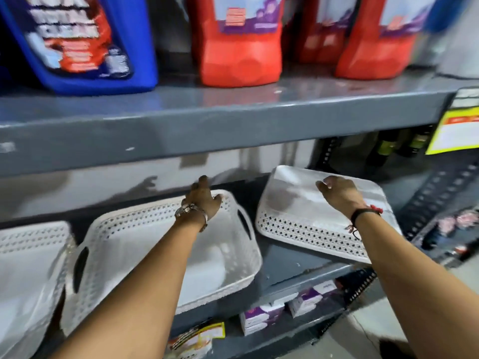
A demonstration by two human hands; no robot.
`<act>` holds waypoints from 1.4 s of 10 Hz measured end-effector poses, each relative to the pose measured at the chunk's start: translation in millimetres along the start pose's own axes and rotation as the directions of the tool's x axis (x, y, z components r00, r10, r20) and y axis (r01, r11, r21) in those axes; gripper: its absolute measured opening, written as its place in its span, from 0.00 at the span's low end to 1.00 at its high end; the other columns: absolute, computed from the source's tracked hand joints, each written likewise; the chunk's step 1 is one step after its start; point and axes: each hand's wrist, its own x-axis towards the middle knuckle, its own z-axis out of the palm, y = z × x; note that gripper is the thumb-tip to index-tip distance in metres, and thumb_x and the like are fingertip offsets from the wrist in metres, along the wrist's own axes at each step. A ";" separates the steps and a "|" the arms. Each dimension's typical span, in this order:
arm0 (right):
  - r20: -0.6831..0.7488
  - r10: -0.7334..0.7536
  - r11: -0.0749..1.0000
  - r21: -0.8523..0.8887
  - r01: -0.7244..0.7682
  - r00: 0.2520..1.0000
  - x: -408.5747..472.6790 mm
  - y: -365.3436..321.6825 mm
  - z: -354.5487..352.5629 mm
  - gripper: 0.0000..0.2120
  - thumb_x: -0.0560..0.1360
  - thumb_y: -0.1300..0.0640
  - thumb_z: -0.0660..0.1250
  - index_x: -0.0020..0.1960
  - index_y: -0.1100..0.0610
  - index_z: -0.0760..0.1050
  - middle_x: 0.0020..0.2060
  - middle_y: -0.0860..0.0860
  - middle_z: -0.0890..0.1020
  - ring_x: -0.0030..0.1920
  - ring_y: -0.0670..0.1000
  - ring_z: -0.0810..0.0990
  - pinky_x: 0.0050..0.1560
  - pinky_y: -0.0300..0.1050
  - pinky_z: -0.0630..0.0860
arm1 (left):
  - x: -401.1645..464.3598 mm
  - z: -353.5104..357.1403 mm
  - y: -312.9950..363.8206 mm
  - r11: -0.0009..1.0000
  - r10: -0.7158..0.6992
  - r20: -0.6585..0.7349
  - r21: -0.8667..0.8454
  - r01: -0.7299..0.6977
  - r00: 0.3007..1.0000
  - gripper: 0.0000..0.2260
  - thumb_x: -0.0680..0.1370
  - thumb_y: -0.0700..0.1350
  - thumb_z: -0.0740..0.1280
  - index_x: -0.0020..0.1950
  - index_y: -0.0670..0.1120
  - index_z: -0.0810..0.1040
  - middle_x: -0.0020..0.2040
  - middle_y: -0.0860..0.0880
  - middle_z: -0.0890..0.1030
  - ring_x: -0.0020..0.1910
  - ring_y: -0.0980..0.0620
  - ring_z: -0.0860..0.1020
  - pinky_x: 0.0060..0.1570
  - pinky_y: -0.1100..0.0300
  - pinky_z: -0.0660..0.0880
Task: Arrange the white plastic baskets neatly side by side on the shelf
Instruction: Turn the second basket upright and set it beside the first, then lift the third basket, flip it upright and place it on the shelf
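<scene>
Three white perforated plastic baskets sit on the grey middle shelf (293, 268). The left basket (23, 268) is cut off by the frame edge. The middle basket (220, 268) stands upright, and my left hand (204, 200) grips its far rim. The right basket (305, 216) lies upside down and tilted, its bottom facing up. My right hand (339, 191) rests on that upturned bottom with fingers curled; whether it grips the basket I cannot tell. A gap of bare shelf separates the middle and right baskets.
The grey upper shelf (207, 125) hangs low over the baskets and carries a blue jug (85, 47) and red detergent jugs (241, 53). A yellow price tag (456, 130) hangs at right. Small purple-white boxes (261, 317) sit on the shelf below.
</scene>
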 end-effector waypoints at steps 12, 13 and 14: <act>-0.192 0.151 0.596 0.800 0.065 0.970 95.5 132.9 -59.2 0.22 0.80 0.47 0.53 0.72 0.53 0.64 0.68 0.49 0.71 0.65 0.46 0.68 0.61 0.39 0.62 | 50.7 88.5 132.5 0.326 -0.329 0.328 -0.841 0.432 0.886 0.36 0.76 0.67 0.42 0.74 0.45 0.61 0.71 0.43 0.69 0.70 0.42 0.69 0.68 0.47 0.67; -0.153 0.115 0.460 0.884 0.083 0.981 107.9 136.1 -53.3 0.31 0.72 0.34 0.57 0.71 0.46 0.65 0.69 0.42 0.69 0.69 0.45 0.67 0.72 0.47 0.59 | 41.2 70.6 132.4 0.216 -0.265 0.337 -0.892 0.396 0.903 0.41 0.74 0.68 0.35 0.72 0.42 0.66 0.72 0.42 0.69 0.70 0.43 0.69 0.60 0.51 0.68; -0.052 0.137 0.330 0.944 0.004 0.989 127.1 142.0 -44.2 0.41 0.62 0.27 0.62 0.70 0.47 0.67 0.66 0.47 0.75 0.66 0.50 0.73 0.69 0.52 0.66 | 42.4 65.8 124.1 0.190 -0.275 0.343 -0.896 0.400 0.898 0.42 0.74 0.69 0.35 0.71 0.42 0.67 0.72 0.42 0.69 0.70 0.43 0.69 0.63 0.49 0.67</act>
